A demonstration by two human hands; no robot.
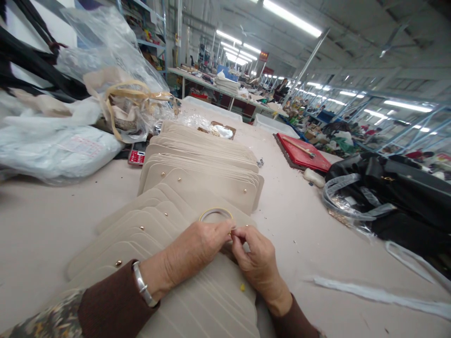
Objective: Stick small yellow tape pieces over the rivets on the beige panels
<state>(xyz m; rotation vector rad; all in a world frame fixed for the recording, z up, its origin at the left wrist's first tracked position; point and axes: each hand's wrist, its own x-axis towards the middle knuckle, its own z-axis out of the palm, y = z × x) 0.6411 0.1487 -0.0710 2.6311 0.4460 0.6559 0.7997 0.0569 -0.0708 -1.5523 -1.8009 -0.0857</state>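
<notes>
My left hand (pixel 202 244) is closed, its thumb and fingers gripping a narrow roll of tape (pixel 216 210) with a yellowish rim; the hand hides the roll's lower part. Pinched closed, my right hand (pixel 255 253) meets the left fingertips. Something small and yellowish shows between the two hands, too small to make out. Beneath both hands lie beige flat panels (pixel 176 286) with rounded corners, fanned over one another, several bearing small gold studs (pixel 142 228). A small yellow scrap (pixel 242 287) rests on the panels below my right hand.
Behind is a stack of similar beige panels (pixel 200 159). Plastic-wrapped bundles (pixel 56 150) and a red device (pixel 136 155) lie left. On the right are a red board (pixel 306 152) with a stick on it, black bags (pixel 398 202) and a white strip (pixel 380 295).
</notes>
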